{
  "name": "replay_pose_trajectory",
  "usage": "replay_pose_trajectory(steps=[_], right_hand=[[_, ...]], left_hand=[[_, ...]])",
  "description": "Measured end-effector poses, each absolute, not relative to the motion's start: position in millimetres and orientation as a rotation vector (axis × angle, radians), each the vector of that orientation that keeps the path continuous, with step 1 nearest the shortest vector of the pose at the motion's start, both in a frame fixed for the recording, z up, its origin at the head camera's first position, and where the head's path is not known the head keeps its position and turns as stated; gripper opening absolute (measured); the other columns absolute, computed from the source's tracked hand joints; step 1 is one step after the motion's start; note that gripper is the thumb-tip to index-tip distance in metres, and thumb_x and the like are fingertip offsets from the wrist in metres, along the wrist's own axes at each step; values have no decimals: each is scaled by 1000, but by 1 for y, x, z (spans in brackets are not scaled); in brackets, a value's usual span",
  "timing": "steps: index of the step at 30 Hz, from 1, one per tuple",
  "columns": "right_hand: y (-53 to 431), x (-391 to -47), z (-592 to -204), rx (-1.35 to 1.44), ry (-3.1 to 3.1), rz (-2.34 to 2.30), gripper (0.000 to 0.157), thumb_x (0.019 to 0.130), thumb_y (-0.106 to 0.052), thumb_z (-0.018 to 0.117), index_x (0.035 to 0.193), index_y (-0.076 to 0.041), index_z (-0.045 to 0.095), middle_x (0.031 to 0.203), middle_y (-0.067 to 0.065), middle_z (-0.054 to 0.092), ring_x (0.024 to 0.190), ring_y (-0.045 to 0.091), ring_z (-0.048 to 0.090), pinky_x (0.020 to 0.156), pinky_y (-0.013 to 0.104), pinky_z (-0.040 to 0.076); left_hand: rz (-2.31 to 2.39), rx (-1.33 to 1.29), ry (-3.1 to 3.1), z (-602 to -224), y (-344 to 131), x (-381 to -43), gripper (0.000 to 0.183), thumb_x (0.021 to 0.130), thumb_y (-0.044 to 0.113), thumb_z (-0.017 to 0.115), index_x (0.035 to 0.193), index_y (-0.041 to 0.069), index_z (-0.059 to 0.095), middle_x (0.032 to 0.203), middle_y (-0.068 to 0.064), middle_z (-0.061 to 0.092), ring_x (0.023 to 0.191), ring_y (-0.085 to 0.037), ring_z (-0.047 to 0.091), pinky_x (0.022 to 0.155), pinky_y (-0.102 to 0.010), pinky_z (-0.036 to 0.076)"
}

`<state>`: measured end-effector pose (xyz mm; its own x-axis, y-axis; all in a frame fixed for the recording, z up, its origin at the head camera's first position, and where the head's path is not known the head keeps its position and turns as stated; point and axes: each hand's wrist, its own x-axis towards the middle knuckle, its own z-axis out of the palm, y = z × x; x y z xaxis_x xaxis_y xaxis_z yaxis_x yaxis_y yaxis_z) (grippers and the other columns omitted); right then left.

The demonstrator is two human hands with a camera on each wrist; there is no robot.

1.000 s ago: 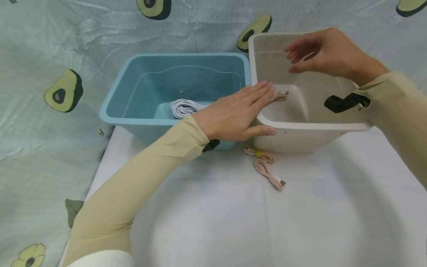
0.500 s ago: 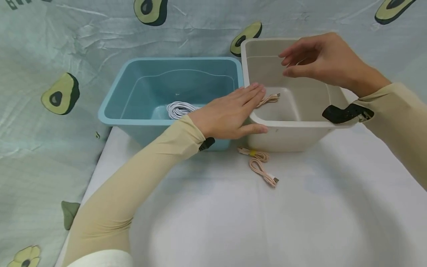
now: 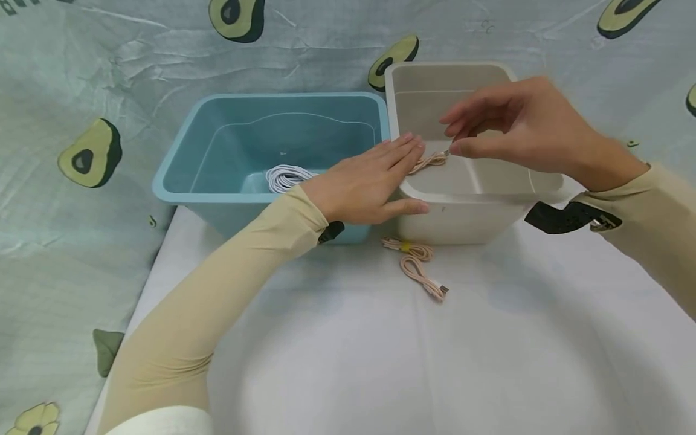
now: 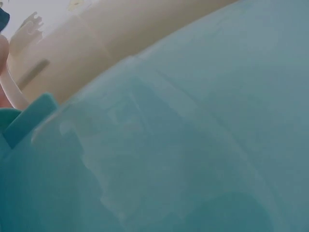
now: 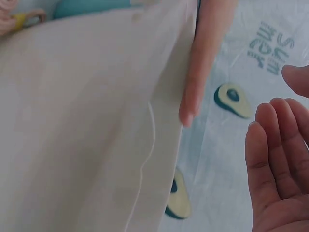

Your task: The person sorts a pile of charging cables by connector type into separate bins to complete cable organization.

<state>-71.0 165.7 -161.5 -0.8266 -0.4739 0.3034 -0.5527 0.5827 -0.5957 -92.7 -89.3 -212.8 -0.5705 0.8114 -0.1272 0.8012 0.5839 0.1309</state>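
Note:
My left hand lies flat, fingers straight, across the adjoining rims of a light blue bin and a beige bin. Over the beige bin hovers my right hand, its fingers loosely bent with nothing held; the right wrist view shows its palm and fingers bare. A bundled pinkish-beige USB cable sits inside the beige bin, partly behind my left fingers. In the blue bin lies a coiled white cable, partly hidden by my left wrist.
Two more pinkish-beige cables lie on the white tabletop before the bins: one bundle with a yellow tie, and a looped USB cable. An avocado-print cloth hangs behind and at the left.
My right hand has come down and nearer over the beige bin. The left hand keeps its place on the rims. The head view has shifted slightly, so everything appears further left.

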Motion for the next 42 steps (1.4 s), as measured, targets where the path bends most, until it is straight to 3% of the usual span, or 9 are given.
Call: replay_pose_trajectory(steps=[6, 13, 20, 28, 37, 42], right_hand=[[155, -51, -164, 1034, -2601, 1149, 36, 81, 9, 82, 114, -5, 77, 96, -9, 77, 85, 5, 73, 83, 11, 59], [152, -29, -170, 1164, -2477, 1408, 38, 75, 23, 76, 107, 4, 78, 94, 5, 80, 84, 12, 74, 83, 16, 61], [153, -15, -187, 1425, -2332, 1534, 38, 73, 26, 75, 105, 6, 76, 97, 0, 78, 86, 10, 73, 83, 19, 62], [150, -1, -214, 1485, -2324, 1477, 27, 82, 6, 82, 106, -6, 78, 97, -4, 78, 86, 6, 74, 80, 16, 62], [146, 9, -251, 1386, -2473, 1416, 46, 73, 12, 85, 108, -17, 78, 96, -7, 77, 88, 3, 74, 79, 17, 62], [145, 10, -272, 1338, -2476, 1371, 45, 72, 11, 86, 108, -16, 78, 94, -6, 79, 87, 1, 74, 77, 15, 61]], left_hand=[[103, 1342, 2644, -211, -93, -91, 98, 102, 69, 40, 167, 8, 0, 177, -6, -3, 166, -22, -5, 137, -34, 1], [120, 1342, 2660, -208, -96, -88, 98, 102, 70, 42, 167, 8, 1, 177, -7, -1, 166, -22, -4, 137, -34, 2], [121, 1350, 2659, -204, -102, -84, 97, 103, 67, 41, 167, 7, 1, 177, -8, -2, 166, -22, -4, 137, -35, 1], [110, 1347, 2658, -203, -109, -81, 96, 104, 66, 41, 167, 7, 0, 177, -8, -3, 166, -22, -5, 137, -34, 1], [134, 1379, 2663, -204, -112, -76, 94, 104, 64, 43, 167, 7, 2, 177, -9, 0, 166, -22, -3, 138, -35, 4], [137, 1390, 2660, -202, -111, -74, 94, 104, 64, 43, 167, 6, 2, 177, -10, 0, 166, -22, -3, 138, -35, 4]])
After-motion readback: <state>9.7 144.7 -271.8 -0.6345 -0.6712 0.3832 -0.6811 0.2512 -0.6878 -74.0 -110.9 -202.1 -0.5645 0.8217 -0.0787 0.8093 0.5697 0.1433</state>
